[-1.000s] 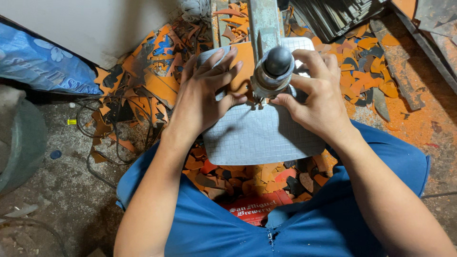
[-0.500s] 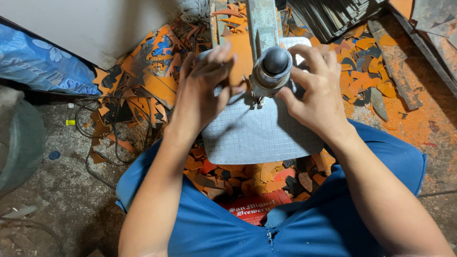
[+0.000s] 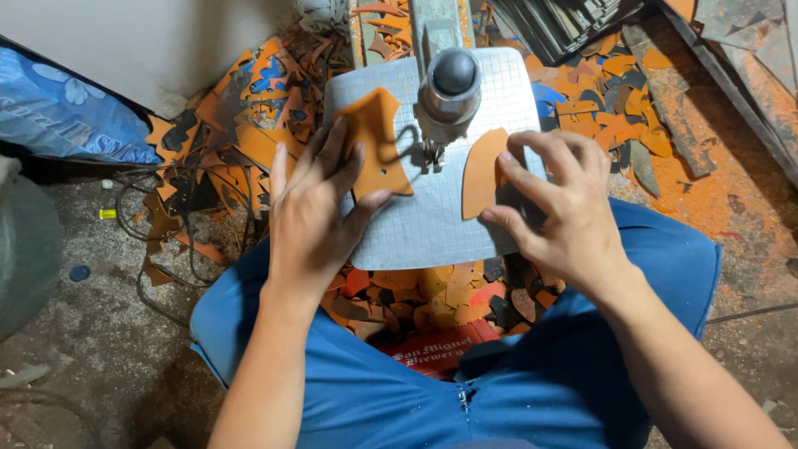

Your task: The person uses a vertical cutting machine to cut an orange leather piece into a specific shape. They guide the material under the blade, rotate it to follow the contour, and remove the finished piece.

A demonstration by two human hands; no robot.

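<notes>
left hand: orange cutout being pinched | right hand: curved piece being gripped, seemingly | both being pressed on plate

Two flat orange leather cutouts on gridded plate
</notes>
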